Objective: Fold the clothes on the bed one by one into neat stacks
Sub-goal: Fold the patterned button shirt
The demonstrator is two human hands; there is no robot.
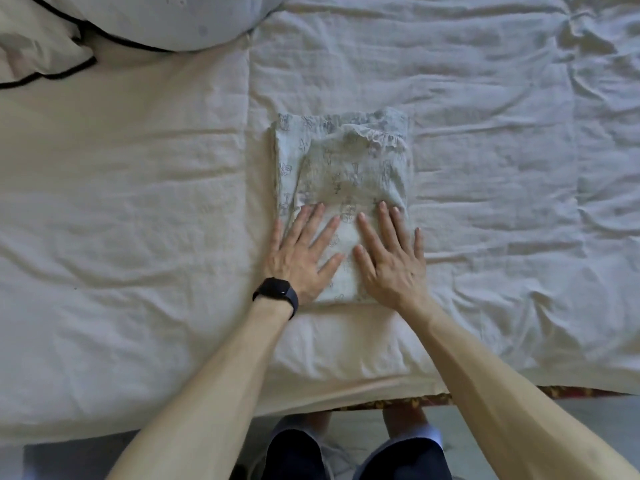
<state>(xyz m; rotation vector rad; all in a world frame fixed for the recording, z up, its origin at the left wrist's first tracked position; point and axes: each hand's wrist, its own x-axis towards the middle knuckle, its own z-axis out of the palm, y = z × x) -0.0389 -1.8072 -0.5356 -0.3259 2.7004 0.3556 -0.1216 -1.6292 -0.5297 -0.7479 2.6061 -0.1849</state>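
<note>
Folded garment (346, 174), pale with a small print, sits in the middle of the bed (138, 202), and both hands lie flat on its near end, fingers spread, left hand (301, 254) and right hand (391, 261) side by side, pinching nothing. Tip imo: press and slide outward toward 12 o'clock so trapped air leaves and the lace trim (374, 136) ends up square. Bed edge is close at 6 o'clock, pillow (156, 22) at 11, loads of bare sheet at 9 and 3 for a stack.
</note>
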